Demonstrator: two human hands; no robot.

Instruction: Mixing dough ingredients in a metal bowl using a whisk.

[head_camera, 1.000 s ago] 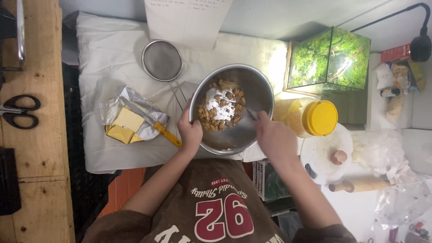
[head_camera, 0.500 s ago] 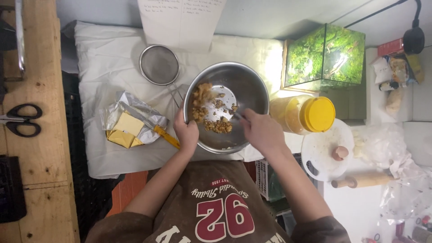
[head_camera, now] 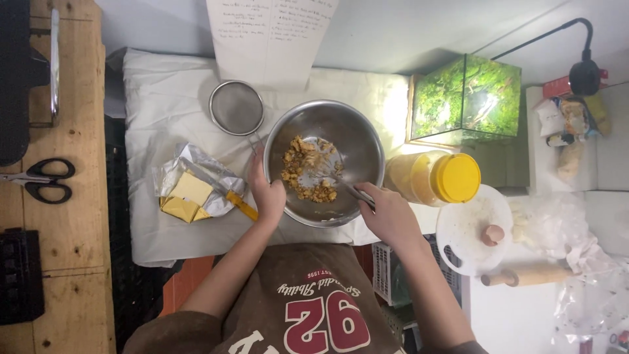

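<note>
**Working crumbly dough in a steel bowl**

The left hand [head_camera: 267, 193] is gripping the rim of the steel bowl [head_camera: 357, 131] at about 9 o'clock, fingers curled over the edge and steadying it. The right hand [head_camera: 388, 215] is closing around the handle of a metal utensil [head_camera: 341, 183], probably a fork or whisk, coming in from 4 o'clock with its tip lying in the yellow-brown crumbly mixture [head_camera: 308, 174]. That mixture is sitting in the left half of the bowl, with bare metal showing at 3 o'clock.

Judging by the lumps, the mixing step is underway and not finished. Carrying on is calling for a firm hold on the rim while the utensil is dragging through the clumps.

At 9 o'clock from the bowl, butter [head_camera: 187, 196] is lying in opened foil; a sieve [head_camera: 236, 107] is resting at 11 o'clock, a yellow-lidded jar [head_camera: 436, 178] at 3 o'clock.
</note>
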